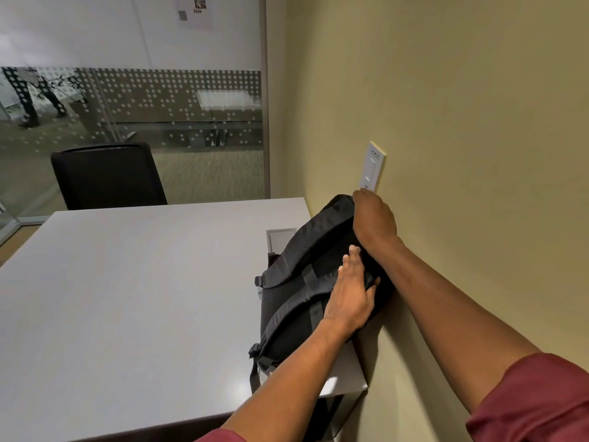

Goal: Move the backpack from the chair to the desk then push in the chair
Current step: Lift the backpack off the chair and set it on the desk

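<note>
A dark grey backpack (302, 282) lies on the right side of the pale grey desk (137, 298), its straps facing up and its far side against the yellow wall. My right hand (374, 220) curls over the backpack's top end near the wall. My left hand (349, 291) lies flat on the middle of the pack, its thumb hooked around the wall-side edge. A black chair (108, 175) stands at the desk's far side. The chair on my side is out of view.
A white wall switch plate (373, 165) sits just above my right hand. A grey cable hatch (280, 236) is set in the desk behind the backpack. A glass partition (127, 100) with dot pattern closes the far side.
</note>
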### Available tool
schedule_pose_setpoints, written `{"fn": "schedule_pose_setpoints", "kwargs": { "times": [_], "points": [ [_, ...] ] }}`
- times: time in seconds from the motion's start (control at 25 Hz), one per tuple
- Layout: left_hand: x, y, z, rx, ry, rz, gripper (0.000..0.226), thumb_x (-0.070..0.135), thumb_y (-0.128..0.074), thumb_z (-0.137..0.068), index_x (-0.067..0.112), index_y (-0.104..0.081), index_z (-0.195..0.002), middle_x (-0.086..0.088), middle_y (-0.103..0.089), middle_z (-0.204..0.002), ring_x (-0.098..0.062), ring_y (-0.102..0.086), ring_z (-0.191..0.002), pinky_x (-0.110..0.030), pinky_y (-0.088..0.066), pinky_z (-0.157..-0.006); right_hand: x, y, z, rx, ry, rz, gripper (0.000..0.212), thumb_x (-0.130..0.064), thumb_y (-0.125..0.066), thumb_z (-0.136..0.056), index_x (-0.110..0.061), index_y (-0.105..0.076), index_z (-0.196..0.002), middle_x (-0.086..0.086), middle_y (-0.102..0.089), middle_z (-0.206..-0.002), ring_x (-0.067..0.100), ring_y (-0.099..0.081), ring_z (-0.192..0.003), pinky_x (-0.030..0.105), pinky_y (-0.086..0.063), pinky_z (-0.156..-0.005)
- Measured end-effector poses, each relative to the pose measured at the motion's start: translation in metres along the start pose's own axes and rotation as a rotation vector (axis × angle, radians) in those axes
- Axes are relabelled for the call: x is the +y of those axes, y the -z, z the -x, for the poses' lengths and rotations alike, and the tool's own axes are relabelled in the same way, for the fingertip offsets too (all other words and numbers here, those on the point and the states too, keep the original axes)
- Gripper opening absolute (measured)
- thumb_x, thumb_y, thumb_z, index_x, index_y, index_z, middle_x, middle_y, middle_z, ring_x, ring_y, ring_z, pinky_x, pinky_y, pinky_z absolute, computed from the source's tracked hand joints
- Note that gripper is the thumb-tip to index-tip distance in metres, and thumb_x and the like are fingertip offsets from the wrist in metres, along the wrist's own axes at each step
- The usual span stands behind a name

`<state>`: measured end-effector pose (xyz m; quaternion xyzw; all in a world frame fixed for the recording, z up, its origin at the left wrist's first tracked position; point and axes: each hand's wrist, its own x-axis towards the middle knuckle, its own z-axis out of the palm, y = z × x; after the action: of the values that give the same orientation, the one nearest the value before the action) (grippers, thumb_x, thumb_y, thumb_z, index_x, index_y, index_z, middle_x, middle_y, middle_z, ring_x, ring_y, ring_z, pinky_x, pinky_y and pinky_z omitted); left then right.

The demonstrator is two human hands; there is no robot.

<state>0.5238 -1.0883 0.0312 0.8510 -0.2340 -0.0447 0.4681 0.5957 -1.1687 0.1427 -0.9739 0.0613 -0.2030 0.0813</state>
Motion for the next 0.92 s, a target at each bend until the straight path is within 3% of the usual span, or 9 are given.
{"fn": "schedule_pose_setpoints", "kwargs": {
  "times": [0.12, 0.24, 0.32, 0.44, 0.56, 0.76, 0.92],
  "points": [
    [0.005, 0.0, 0.003, 0.049, -0.019, 0.054, 0.076, 0.014, -0.046, -0.098, 0.015, 0.0, -0.158, -0.003, -0.005, -0.167, -0.018, -0.002, -0.153, -0.033, -0.007, -0.124, -0.001, 0.013, -0.006, -0.006, -0.031, 0.023, 0.014, 0.009, -0.046, -0.088, 0.001, -0.058, -0.089, 0.023, -0.063, -0.1, 0.041, -0.063, -0.087, 0.034, -0.035, -0.061],
    [0.008, 0.0, 0.006, 0.028, -0.025, 0.065, 0.074, 0.021, -0.045, -0.097, 0.012, -0.005, -0.158, -0.011, -0.008, -0.167, -0.022, -0.004, -0.154, -0.034, -0.009, -0.124, -0.001, 0.008, 0.008, -0.054, -0.033, 0.013, 0.014, 0.007, -0.05, -0.086, 0.002, -0.061, -0.094, 0.02, -0.063, -0.104, 0.038, -0.062, -0.093, 0.032, -0.036, -0.064],
    [0.008, 0.002, 0.008, 0.002, -0.051, 0.0, 0.077, 0.027, -0.046, -0.095, 0.009, -0.004, -0.157, -0.017, -0.007, -0.166, -0.025, -0.005, -0.154, -0.037, -0.009, -0.125, 0.002, 0.002, 0.018, -0.066, 0.003, 0.002, 0.019, 0.009, -0.051, -0.085, 0.001, -0.062, -0.098, 0.019, -0.061, -0.109, 0.036, -0.058, -0.103, 0.032, -0.038, -0.07],
    [0.006, 0.008, 0.008, -0.016, -0.097, -0.085, 0.083, 0.041, -0.048, -0.094, 0.01, -0.004, -0.157, -0.015, -0.007, -0.166, -0.024, -0.008, -0.153, -0.041, -0.014, -0.125, 0.006, 0.001, 0.025, -0.055, 0.059, 0.043, 0.03, 0.01, -0.053, -0.084, 0.002, -0.061, -0.111, 0.019, -0.059, -0.121, 0.036, -0.052, -0.115, 0.038, -0.042, -0.093],
    [0.0, 0.018, 0.015, -0.032, -0.116, -0.149, 0.083, 0.049, -0.043, -0.099, 0.011, 0.001, -0.158, -0.011, -0.001, -0.167, -0.018, 0.0, -0.154, -0.038, -0.006, -0.125, 0.003, 0.003, 0.034, -0.032, 0.079, 0.048, 0.035, 0.003, -0.054, -0.086, 0.0, -0.059, -0.12, 0.018, -0.06, -0.125, 0.034, -0.051, -0.119, 0.039, -0.04, -0.101],
    [-0.016, 0.043, 0.04, 0.011, -0.083, -0.169, 0.076, 0.048, -0.038, -0.102, 0.014, 0.0, -0.159, -0.007, 0.0, -0.167, -0.015, 0.001, -0.154, -0.035, -0.003, -0.125, -0.013, 0.007, 0.058, -0.046, 0.088, 0.005, 0.046, -0.009, -0.055, -0.092, -0.001, -0.049, -0.137, 0.019, -0.05, -0.145, 0.036, -0.039, -0.14, 0.043, -0.027, -0.119],
    [-0.03, 0.064, 0.073, -0.008, -0.049, -0.238, 0.069, 0.041, -0.042, -0.102, 0.015, -0.011, -0.159, -0.006, -0.005, -0.167, -0.02, -0.004, -0.154, -0.041, -0.005, -0.124, -0.029, 0.01, 0.09, -0.078, 0.081, -0.064, 0.05, -0.01, -0.052, -0.096, -0.002, -0.043, -0.144, 0.017, -0.042, -0.153, 0.034, -0.031, -0.146, 0.043, -0.022, -0.121]
  ]
}}
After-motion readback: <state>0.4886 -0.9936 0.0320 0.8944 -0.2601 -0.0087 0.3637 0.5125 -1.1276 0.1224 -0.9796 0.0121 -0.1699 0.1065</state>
